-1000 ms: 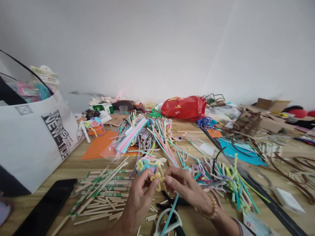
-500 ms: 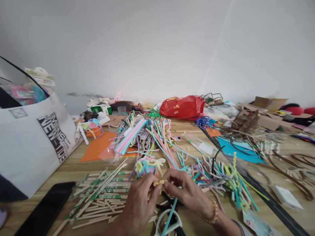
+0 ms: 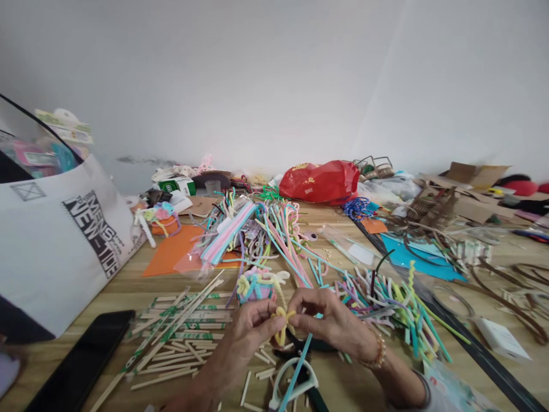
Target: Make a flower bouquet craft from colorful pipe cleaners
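Note:
A small yellow pipe cleaner piece (image 3: 282, 324), bent into loops, is pinched between both hands low in the middle of the view. My left hand (image 3: 249, 332) grips it from the left with thumb and fingertips. From the right, my right hand (image 3: 330, 321), a bead bracelet on its wrist, pinches the same piece. Just behind the hands lies a small pastel pipe cleaner bundle (image 3: 257, 284). A heap of long coloured pipe cleaners (image 3: 257, 234) spreads across the wooden table (image 3: 128, 289) beyond it.
Wooden sticks (image 3: 180, 337) lie scattered at left beside a black phone (image 3: 81, 366). A white tote bag (image 3: 55, 240) stands far left. Scissors with a pale handle (image 3: 295, 383) lie under my hands. A red plastic bag (image 3: 319, 182), blue paper (image 3: 412, 257) and cardboard pieces (image 3: 467, 197) fill the back and right.
Both hands stayed together on the yellow piece, shifting slightly while working it. The piece now hangs lower with its loops showing more. The view drifted a little.

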Demonstrator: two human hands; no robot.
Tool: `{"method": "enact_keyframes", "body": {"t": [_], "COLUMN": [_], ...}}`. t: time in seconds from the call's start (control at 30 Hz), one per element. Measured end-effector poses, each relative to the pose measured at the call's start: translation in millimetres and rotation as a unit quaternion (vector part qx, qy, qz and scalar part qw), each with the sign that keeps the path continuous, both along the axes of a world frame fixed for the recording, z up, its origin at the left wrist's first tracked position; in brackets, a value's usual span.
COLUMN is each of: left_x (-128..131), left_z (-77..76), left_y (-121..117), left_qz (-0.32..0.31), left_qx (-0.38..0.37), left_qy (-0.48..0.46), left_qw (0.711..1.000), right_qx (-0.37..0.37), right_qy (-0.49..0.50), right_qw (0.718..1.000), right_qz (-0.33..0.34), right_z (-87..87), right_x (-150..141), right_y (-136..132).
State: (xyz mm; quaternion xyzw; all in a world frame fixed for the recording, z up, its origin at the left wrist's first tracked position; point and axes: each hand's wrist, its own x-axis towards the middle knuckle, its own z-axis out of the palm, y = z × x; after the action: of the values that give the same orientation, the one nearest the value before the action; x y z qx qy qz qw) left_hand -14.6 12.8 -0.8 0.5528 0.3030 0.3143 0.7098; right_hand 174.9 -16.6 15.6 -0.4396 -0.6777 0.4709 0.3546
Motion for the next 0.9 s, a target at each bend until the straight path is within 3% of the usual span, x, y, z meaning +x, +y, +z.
{"method": "enact_keyframes", "body": {"t": [0.1, 0.23, 0.4, 0.53, 0.63, 0.8, 0.9], "left_x": [2.4, 3.1, -1.2, -4.9, -5.2, -2.4, -1.8], "left_z": [-0.7, 1.7, 3.1, -3.4, -8.8, -6.3, -2.0], "left_y": [1.4, 0.7, 1.1, 3.2, 3.0, 2.1, 2.6], "left_qz": [0.022, 0.037, 0.016, -0.059, -0.097, -0.05, -0.051], "left_qx": [-0.02, 0.002, 0.067, 0.074, 0.066, 0.081, 0.087], "left_qy": [-0.003, 0.03, 0.095, 0.112, 0.113, 0.113, 0.106], "left_qw": [1.0, 0.999, 0.993, 0.989, 0.987, 0.989, 0.989], "right_qx": [-0.074, -0.064, 0.044, 0.116, 0.084, -0.022, -0.044], "right_qy": [0.104, 0.125, -0.021, -0.111, -0.101, -0.011, 0.033], "right_qw": [0.992, 0.99, 0.999, 0.985, 0.988, 1.0, 0.998], "right_qz": [-0.013, -0.023, -0.017, 0.054, 0.079, 0.002, 0.003], "right_z": [-6.5, -8.4, 0.2, 10.1, 9.1, -5.2, -8.5], "right_x": [-2.4, -4.9, -1.8, 2.4, 3.3, 2.1, 2.3], "right_y": [4.2, 5.1, -0.2, -4.1, -3.4, 2.8, 4.6]}}
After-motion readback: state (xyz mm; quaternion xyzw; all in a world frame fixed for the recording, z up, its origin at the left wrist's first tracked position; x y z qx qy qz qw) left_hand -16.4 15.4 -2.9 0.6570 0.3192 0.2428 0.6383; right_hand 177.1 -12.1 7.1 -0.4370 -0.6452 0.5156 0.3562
